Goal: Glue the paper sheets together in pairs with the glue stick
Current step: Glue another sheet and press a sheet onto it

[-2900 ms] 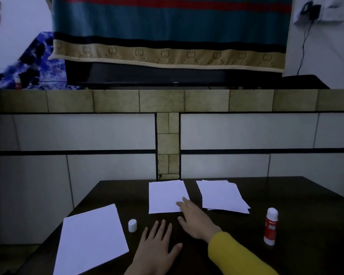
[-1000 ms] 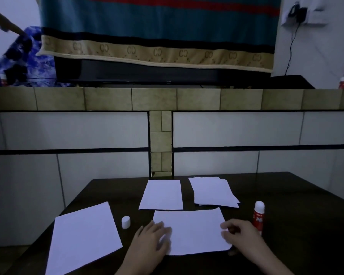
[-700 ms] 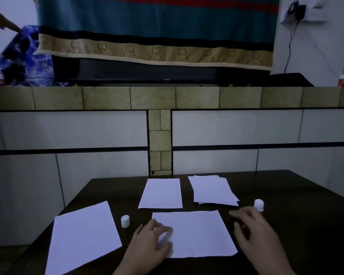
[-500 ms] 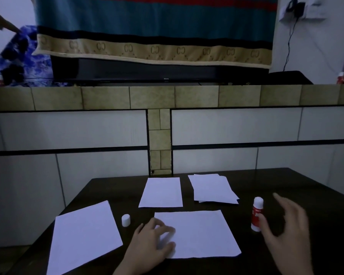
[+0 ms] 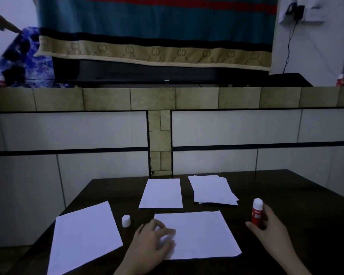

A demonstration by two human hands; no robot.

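Note:
A white paper sheet (image 5: 201,234) lies in front of me on the dark table (image 5: 306,205). My left hand (image 5: 153,245) rests on its left edge with fingers loosely bent. My right hand (image 5: 270,235) curls round the red glue stick (image 5: 257,213), which stands upright and uncapped to the right of the sheet. Its white cap (image 5: 126,220) stands left of the sheet. A single sheet (image 5: 162,193) and a small stack of sheets (image 5: 213,190) lie farther back. Another sheet (image 5: 83,237) lies at the left.
A tiled wall (image 5: 246,128) rises right behind the table's far edge. The left table edge runs diagonally under the left sheet. Bare dark tabletop stretches to the right of the glue stick.
A sheet was pulled from the back to the front of me. My right hand then left that sheet, swung right and closed round the glue stick. The left hand stays on the sheet.

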